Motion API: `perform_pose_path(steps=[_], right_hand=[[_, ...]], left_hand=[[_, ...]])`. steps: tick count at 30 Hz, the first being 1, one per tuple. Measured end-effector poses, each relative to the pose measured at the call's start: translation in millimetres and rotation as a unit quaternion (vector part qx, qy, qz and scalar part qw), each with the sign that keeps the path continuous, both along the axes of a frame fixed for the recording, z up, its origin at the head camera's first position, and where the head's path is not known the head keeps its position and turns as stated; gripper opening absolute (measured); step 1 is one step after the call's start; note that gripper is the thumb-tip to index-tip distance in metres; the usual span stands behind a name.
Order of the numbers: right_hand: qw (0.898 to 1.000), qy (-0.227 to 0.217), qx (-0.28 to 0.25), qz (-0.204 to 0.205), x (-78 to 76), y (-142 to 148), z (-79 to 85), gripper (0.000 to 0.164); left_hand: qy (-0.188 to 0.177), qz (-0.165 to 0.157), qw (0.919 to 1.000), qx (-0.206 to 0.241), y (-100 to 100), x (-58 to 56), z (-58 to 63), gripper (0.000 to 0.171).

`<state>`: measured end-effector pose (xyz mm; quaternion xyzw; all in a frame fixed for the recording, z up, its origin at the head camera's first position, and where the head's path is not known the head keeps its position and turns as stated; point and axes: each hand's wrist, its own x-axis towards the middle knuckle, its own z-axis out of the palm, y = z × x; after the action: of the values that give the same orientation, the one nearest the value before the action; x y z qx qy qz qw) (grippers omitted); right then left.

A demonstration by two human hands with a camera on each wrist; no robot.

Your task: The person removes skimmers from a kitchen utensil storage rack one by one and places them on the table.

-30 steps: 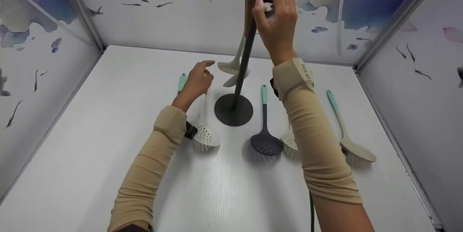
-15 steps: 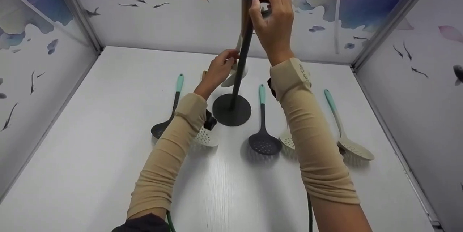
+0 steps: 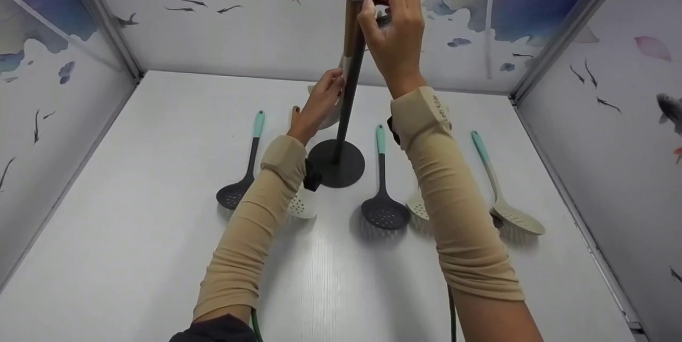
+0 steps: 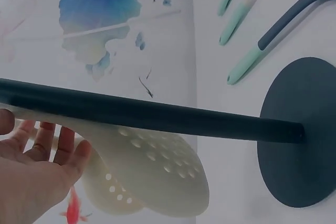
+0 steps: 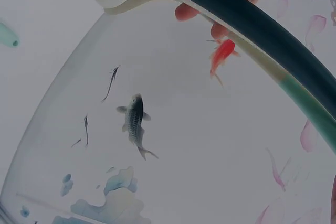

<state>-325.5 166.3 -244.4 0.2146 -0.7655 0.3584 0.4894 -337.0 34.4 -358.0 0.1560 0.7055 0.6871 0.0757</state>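
A dark stand on a round base stands at the middle of the table. My right hand pinches a dark hook at its top. Two pale slotted skimmers hang from the stand, one with a brown handle and one with a mint handle. Low behind the pole, my left hand curls its fingers round the shaft of a hanging skimmer. In the left wrist view the second pale head hangs behind the first. The right wrist view shows the left fingertips past the shaft.
On the table lie a black skimmer right of the base, another black one at left, and a cream one at far right. My forearms partly cover a white skimmer and a cream one. Printed walls enclose the table.
My left hand has moved right and up from above the white skimmer to the hanging skimmers and now grips a shaft. The right hand stays at the hook. The head view has shifted slightly.
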Motion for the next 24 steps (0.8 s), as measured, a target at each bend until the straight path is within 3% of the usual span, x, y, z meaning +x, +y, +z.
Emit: perform_pose_path(steps=[5, 11, 24], right_hand=[[1.0, 0.003, -0.004, 0.0, -0.5, -1, -1.3, 0.026], [1.0, 0.003, -0.003, 0.003, -0.8, -3, 0.5, 0.026], [1.0, 0.004, 0.001, 0.006, -0.6, -2, -1.2, 0.025]], left_hand=[[-0.011, 0.008, 0.9999, 0.01, -12, -0.5, -4.1, 0.035], [0.008, 0.004, 0.9996, 0.027, -30, 4.4, -5.6, 0.034], [0.068, 0.061, 0.9945, -0.05, -55, 15.3, 1.9, 0.035]])
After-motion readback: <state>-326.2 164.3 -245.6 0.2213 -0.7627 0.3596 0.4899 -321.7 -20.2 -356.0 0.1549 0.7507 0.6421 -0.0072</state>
